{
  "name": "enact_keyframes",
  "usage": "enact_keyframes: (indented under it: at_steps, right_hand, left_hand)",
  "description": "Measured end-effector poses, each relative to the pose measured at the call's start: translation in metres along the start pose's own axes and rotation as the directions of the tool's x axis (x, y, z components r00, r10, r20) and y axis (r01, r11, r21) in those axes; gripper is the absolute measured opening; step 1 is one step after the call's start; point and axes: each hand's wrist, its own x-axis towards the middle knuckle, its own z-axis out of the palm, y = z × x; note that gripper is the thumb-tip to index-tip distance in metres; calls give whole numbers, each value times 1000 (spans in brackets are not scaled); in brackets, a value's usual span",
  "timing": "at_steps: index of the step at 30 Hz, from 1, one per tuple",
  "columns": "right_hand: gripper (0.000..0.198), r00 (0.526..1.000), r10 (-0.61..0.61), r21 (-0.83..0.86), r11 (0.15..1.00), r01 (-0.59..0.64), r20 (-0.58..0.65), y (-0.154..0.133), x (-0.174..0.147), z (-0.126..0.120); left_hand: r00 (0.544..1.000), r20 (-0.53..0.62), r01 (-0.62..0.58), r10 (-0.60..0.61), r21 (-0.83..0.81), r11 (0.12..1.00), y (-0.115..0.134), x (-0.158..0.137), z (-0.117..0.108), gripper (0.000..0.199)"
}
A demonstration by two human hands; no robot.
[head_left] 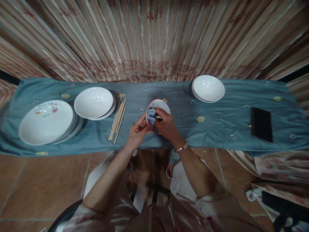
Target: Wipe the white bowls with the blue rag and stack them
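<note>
A small white bowl (158,103) with a red rim is held tilted above the middle of the cloth-covered table. My left hand (138,131) is closed on the bowl's left side, thumb toward me and fingers behind its wall. In my right hand (166,122) a blue cloth (151,116) is bunched, pressed against the bowl's inner left side near the rim. The right fingers are pinched around the cloth and partly hide the bowl's inside. A bracelet circles the right wrist.
Left of my hands lie several chopsticks (118,119), a stack of white bowls (94,102) and a stack of larger flowered dishes (45,124). On the right stand stacked white bowls (209,87) and a black phone-like device (261,124). A pleated curtain (154,42) hangs behind the table (217,129).
</note>
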Motion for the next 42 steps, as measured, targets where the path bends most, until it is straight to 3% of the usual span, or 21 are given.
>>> enact_keyframes:
  at_steps: [5,10,23,42]
  right_hand:
    - [32,996,43,-67,997,-48,-74,-3,8,3]
    - [31,986,3,-102,995,-20,-165,0,15,3]
    - [22,962,29,-194,977,-84,-270,15,27,-5]
    - [24,959,-3,-452,882,-131,-284,36,20,-27]
  left_hand:
    - [1000,-2,4,-4,-14,1000,1,-1,0,85]
    - [1000,-4,22,-22,-9,1000,1,-2,0,89]
    - [1000,20,-11,11,1,1000,-2,0,-1,84]
    - [1000,10,-17,17,-1,1000,-2,1,2,87]
